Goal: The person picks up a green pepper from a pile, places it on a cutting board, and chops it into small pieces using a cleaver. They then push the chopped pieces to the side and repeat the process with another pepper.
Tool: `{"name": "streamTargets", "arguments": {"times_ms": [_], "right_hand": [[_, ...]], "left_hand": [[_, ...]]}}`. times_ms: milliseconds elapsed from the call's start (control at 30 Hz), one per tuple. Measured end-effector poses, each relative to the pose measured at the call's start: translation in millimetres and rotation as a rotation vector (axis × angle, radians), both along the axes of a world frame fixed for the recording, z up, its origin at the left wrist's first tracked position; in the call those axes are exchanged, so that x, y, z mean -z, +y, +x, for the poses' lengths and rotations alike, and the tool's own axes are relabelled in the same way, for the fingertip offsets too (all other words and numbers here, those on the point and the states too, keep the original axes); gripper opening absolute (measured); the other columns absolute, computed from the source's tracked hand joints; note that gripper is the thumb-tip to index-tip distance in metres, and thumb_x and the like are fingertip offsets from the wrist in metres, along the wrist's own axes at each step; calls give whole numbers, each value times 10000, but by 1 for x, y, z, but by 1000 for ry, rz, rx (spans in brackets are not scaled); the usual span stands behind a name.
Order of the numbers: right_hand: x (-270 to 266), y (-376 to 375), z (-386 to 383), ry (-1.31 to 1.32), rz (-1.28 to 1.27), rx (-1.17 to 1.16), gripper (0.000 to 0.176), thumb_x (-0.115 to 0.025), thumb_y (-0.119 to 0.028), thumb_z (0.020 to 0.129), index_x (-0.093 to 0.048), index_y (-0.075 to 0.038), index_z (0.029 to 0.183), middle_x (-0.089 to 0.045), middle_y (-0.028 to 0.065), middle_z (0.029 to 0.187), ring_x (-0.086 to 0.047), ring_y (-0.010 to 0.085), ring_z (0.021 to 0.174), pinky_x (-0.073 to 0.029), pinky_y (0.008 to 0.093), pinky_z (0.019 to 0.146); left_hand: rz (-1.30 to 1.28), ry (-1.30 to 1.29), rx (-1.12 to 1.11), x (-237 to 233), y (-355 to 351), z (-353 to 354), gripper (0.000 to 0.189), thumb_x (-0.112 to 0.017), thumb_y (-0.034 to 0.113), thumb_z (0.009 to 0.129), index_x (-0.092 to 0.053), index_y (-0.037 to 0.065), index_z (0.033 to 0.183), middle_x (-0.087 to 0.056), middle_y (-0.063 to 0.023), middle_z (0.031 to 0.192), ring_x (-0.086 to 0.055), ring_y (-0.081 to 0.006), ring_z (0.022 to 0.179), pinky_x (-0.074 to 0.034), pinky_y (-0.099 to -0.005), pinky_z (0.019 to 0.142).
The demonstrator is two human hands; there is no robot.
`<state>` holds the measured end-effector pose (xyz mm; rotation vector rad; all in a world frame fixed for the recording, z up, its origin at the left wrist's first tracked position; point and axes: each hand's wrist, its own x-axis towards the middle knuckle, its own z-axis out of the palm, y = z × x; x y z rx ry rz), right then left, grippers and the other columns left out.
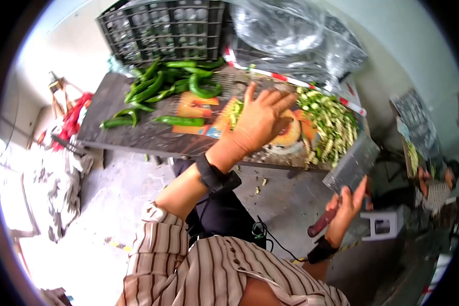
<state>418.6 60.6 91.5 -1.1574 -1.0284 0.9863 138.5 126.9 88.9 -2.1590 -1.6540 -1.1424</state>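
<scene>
My left hand (260, 117) reaches over the middle of the dark table (137, 137), palm down with its fingers spread. Beside its thumb lies a small heap of chopped green pepper (235, 113). In my right hand (346, 209) is a cleaver (353, 164), gripped by its dark red handle, its broad blade tilted up beside the table's right end. Left of the blade spreads a large pile of cut pepper pieces (334, 125). Whole long green peppers (160, 84) are heaped at the table's left, and a single green pepper (179, 121) rests apart, nearer the middle.
Behind the peppers stands a black plastic crate (163, 33). Clear plastic bags (285, 30) lie to its right, and a red and white strip (290, 80) runs along the back. A white stool (382, 226) stands at right; farther off another person (433, 191) is at work.
</scene>
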Motion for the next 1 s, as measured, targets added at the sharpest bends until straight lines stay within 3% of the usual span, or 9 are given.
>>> {"name": "streamTargets", "arguments": {"times_ms": [233,267,300,367,400,567,800,933,1000], "right_hand": [[21,7,6,50,-67,-56,613,-475,-67,926,-256,-131,1495,-509,26,810,-419,87,453,-376,254,382],[23,9,1,77,-74,-14,474,-500,-77,921,-388,-73,1382,-485,16,754,-423,92,448,-376,260,378],[25,12,-2,77,-72,-28,474,-500,-77,921,-388,-73,1382,-485,16,754,-423,92,448,-376,260,378],[29,18,-7,80,-95,-139,290,-528,-88,914,-472,-41,1195,-451,11,691,-427,99,441,-374,269,371],[23,16,-20,77,-100,-133,169,-540,-84,908,-483,-45,1061,-450,16,668,-427,102,434,-372,272,363],[22,27,-52,33,-64,-368,208,-543,-52,900,-495,3,1096,-554,62,782,-457,115,419,-403,260,363],[-12,28,-121,-17,290,-456,238,-547,29,893,-466,35,1116,-589,95,859,-498,106,458,-425,237,411],[-14,34,-158,-148,236,-655,88,-616,-19,882,-560,11,821,-566,33,606,-500,100,442,-410,236,423],[-14,38,-174,-276,169,-775,103,-621,-69,897,-578,13,853,-584,37,644,-511,77,475,-411,225,428]], "left_hand": [[-5,-15,-290,39,-65,-75,490,-656,93,749,-584,121,1233,-571,-73,1221,-505,-283,1127,-348,-435,1002],[8,-15,-366,43,-73,-86,449,-658,78,742,-600,96,1187,-577,-73,1183,-495,-272,1145,-341,-452,994],[-39,1,-406,41,-85,-96,479,-642,78,730,-599,113,1206,-559,-78,1228,-480,-286,1166,-338,-442,1014],[-78,51,-482,53,-96,-114,445,-647,84,725,-619,115,1168,-573,-73,1193,-474,-284,1178,-326,-446,1026],[-76,48,-493,60,-100,-122,445,-647,84,725,-619,115,1168,-573,-73,1193,-474,-284,1178,-326,-446,1026],[-46,-27,-369,72,-110,-136,336,-662,59,734,-663,132,1061,-615,-15,1063,-502,-236,1155,-292,-469,1057],[44,-32,-372,82,-122,-126,243,-673,129,754,-676,188,990,-599,29,992,-518,-194,1105,-265,-482,1068],[149,-99,-372,91,-125,-126,253,-713,118,717,-684,162,964,-599,15,975,-519,-218,1054,-337,-438,1008],[170,-119,-377,93,-124,-126,236,-710,125,720,-688,162,951,-600,20,968,-519,-215,1041,-345,-428,992]]}}
